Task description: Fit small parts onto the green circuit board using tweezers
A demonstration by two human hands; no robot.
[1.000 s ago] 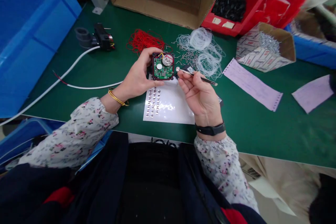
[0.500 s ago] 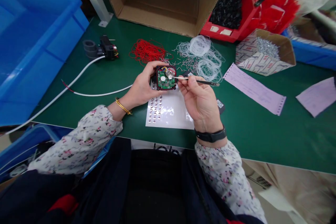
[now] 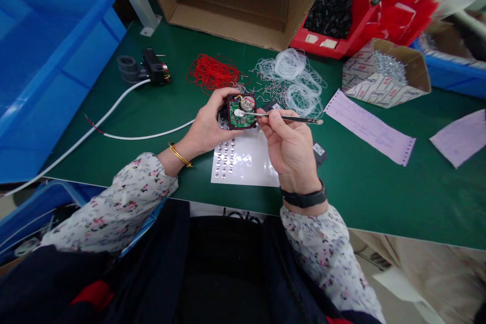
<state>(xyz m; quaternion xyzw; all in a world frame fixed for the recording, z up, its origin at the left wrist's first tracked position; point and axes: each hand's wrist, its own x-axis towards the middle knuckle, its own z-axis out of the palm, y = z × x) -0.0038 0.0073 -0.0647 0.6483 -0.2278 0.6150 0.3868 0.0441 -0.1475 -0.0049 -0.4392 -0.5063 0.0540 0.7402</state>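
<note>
My left hand (image 3: 208, 122) is wrapped round a small square black housing with a green circuit board (image 3: 248, 120) showing in its open face. On the board are a round silver part (image 3: 248, 104), a white round spot and thin coloured wires. Between the thumb and fingers of my right hand (image 3: 291, 144) is a pair of tweezers (image 3: 298, 119). Their tips reach over the board, at a small shiny round piece beside the white spot; whether they pinch it is too small to tell. Under both hands lies a white sheet (image 3: 252, 168) with rows of small shiny dots.
Red wires (image 3: 212, 72), loose screws (image 3: 271, 92) and clear coiled tubing (image 3: 299, 98) lie behind my hands. A second unit (image 3: 154, 68) with a white cable is at left. Around stand a blue bin (image 3: 72, 66), a cardboard box (image 3: 231, 17) and a box of screws (image 3: 374, 81).
The tweezer tips have moved from the round silver part down and left to the white spot. My left hand keeps its hold on the housing.
</note>
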